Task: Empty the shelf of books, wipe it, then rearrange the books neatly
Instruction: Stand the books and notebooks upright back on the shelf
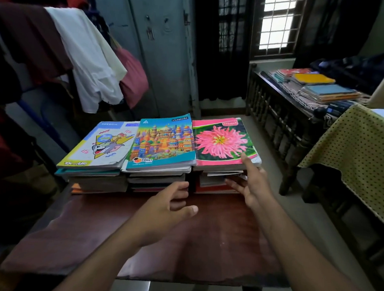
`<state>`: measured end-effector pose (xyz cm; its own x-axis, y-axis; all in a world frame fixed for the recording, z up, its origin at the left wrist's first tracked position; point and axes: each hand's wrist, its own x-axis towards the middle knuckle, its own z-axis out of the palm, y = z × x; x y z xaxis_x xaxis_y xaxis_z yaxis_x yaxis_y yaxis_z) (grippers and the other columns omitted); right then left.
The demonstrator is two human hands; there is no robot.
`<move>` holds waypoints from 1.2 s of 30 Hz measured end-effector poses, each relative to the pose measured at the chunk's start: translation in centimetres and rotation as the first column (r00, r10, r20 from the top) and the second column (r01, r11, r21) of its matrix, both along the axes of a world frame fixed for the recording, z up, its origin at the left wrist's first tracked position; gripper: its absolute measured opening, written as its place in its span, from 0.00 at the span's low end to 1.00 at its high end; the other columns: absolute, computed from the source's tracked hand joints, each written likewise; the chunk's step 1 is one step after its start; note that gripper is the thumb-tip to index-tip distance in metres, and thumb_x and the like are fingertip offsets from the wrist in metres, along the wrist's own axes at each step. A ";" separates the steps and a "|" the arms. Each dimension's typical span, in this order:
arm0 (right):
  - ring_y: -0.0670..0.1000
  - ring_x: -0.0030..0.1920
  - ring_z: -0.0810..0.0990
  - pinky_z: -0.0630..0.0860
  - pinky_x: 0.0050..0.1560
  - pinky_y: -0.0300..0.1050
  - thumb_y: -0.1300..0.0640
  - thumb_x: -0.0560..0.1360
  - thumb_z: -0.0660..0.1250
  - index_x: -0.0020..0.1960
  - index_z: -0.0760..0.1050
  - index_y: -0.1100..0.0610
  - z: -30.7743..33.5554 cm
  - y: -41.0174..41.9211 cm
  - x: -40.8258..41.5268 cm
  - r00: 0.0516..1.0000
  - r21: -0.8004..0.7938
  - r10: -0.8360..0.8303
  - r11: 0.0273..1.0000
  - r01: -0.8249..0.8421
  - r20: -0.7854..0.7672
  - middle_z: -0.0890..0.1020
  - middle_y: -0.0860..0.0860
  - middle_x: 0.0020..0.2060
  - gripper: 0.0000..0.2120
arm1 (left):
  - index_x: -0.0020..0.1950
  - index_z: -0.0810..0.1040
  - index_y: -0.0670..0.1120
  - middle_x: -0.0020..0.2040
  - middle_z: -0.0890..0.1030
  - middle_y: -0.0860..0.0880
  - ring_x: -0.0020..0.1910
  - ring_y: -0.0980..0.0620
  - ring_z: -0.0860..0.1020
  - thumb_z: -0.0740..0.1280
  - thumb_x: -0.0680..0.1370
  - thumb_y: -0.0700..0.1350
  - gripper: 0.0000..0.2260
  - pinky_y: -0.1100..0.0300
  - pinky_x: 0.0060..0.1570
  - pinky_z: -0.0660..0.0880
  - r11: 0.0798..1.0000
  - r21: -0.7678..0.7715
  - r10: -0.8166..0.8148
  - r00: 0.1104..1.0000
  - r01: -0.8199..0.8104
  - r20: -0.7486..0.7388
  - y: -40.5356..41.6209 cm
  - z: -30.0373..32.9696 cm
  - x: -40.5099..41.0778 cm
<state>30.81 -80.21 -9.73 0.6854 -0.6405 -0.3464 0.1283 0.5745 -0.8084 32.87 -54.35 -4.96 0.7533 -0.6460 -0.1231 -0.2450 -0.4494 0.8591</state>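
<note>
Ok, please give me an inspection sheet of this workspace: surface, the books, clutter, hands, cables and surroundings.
Surface: reddish-brown table, worn, bare in front of the books.
Job's things: three stacks side by side at the far edge, topped by the cartoon notebook, the castle notebook and the flower notebook.
Clutter: nothing seen on the table besides the books.
Hands: left hand open, above the table, holding nothing; right hand open, fingers at the right stack's near corner.
Cables: nothing seen.
Surroundings: hanging clothes left, metal cupboard behind, more books on a bench right, window.
</note>
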 end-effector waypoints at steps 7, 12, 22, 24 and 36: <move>0.56 0.47 0.83 0.82 0.37 0.55 0.60 0.76 0.71 0.66 0.71 0.65 0.0 0.4 -2.1 0.999 0.006 -0.016 1.000 0.016 0.042 0.80 0.57 0.46 0.22 | 0.69 0.73 0.63 0.64 0.79 0.57 0.57 0.61 0.81 0.76 0.72 0.55 0.26 0.58 0.59 0.79 1.000 -0.027 0.009 0.997 -0.011 -0.074 0.0 -0.9 -1.4; 0.56 0.43 0.84 0.83 0.36 0.54 0.63 0.75 0.69 0.67 0.73 0.64 0.2 1.6 -9.9 0.987 0.028 0.158 0.987 -0.158 0.002 0.83 0.60 0.48 0.21 | 0.69 0.74 0.55 0.61 0.83 0.52 0.58 0.55 0.82 0.78 0.71 0.52 0.28 0.51 0.60 0.79 0.936 -0.208 0.176 0.889 -0.284 -0.422 -1.1 -2.0 -3.5; 0.63 0.60 0.82 0.79 0.57 0.66 0.59 0.68 0.76 0.72 0.66 0.48 -1.5 7.9 -18.4 0.805 0.015 0.593 0.805 -0.593 -0.031 0.82 0.57 0.62 0.36 | 0.61 0.82 0.46 0.52 0.87 0.44 0.51 0.42 0.85 0.74 0.74 0.47 0.16 0.39 0.57 0.80 0.903 -0.153 0.253 0.784 -0.401 -0.567 -0.9 -3.2 -6.6; 0.63 0.61 0.82 0.76 0.61 0.70 0.56 0.66 0.78 0.72 0.69 0.47 -1.7 9.0 -18.7 0.759 0.066 0.650 0.760 -0.647 -0.033 0.82 0.57 0.63 0.36 | 0.59 0.82 0.47 0.51 0.87 0.45 0.49 0.43 0.86 0.74 0.75 0.47 0.14 0.45 0.52 0.82 0.924 -0.103 0.261 0.803 -0.369 -0.536 1.1 -3.0 -6.3; 0.61 0.40 0.83 0.82 0.37 0.50 0.49 0.79 0.69 0.61 0.80 0.60 -0.1 14.6 -15.7 0.359 -0.003 0.911 0.366 -0.931 -0.202 0.83 0.66 0.51 0.17 | 0.61 0.82 0.47 0.54 0.86 0.44 0.52 0.43 0.85 0.75 0.74 0.41 0.16 0.55 0.50 0.82 0.814 -0.149 0.409 0.735 -0.562 -0.541 12.6 -3.6 -8.6</move>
